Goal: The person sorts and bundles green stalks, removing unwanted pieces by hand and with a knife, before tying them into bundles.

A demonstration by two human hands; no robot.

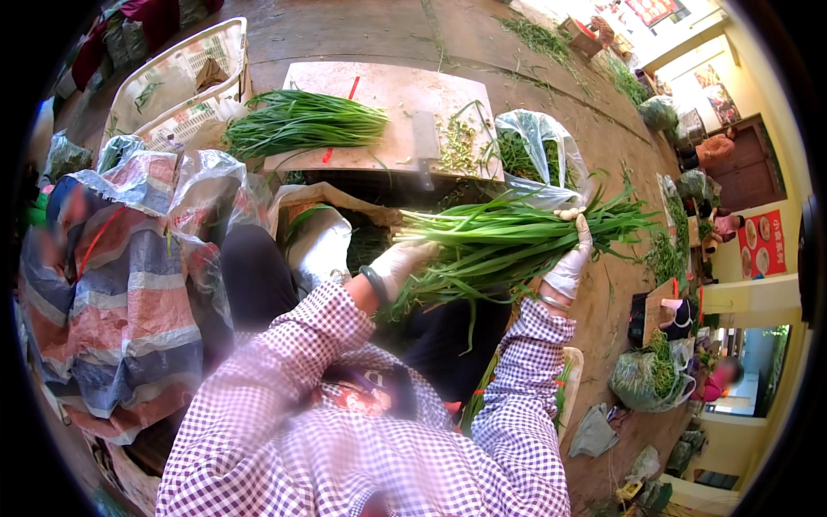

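Beneath the left hand (398,265), the bundle of green stalks (508,237) hid the fingertips; nearer sleeves were blurred.

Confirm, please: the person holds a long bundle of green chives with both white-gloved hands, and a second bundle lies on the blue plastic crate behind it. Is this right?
Not quite. The second bundle of green chives lies on a pale wooden board, not a blue crate. The head view shows this. The rest holds: the white-gloved left hand and right hand grip the long bundle of green chives.

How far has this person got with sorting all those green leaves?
Done: one tidy bunch of long green leaves lies on the pale wooden board, beside trimmed scraps. In hand: both gloved hands, left and right, grip another bunch. Left: a clear plastic bag still holds more.
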